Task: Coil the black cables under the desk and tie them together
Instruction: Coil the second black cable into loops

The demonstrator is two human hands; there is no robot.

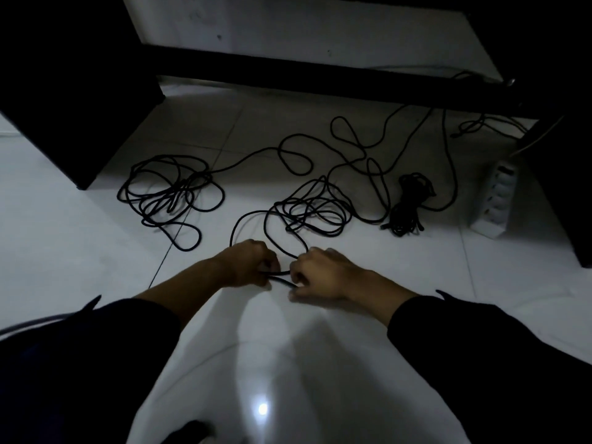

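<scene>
Centrally, left hand [248, 262] grip holds black cable [278, 277] | right hand [320, 272] grip pinches same cable | loose coils [169, 193] far left on floor [96, 251].

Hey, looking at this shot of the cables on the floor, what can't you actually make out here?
Head view only:
- How the cable strands run inside the left hand and right hand: curled fingers hide them.
- Where the far cables end: lost in shadow under the desk bar.
- Whether the small bundle is tied: too dark.
- Whether anything is plugged into the power strip: dim, seen at an angle.
</scene>
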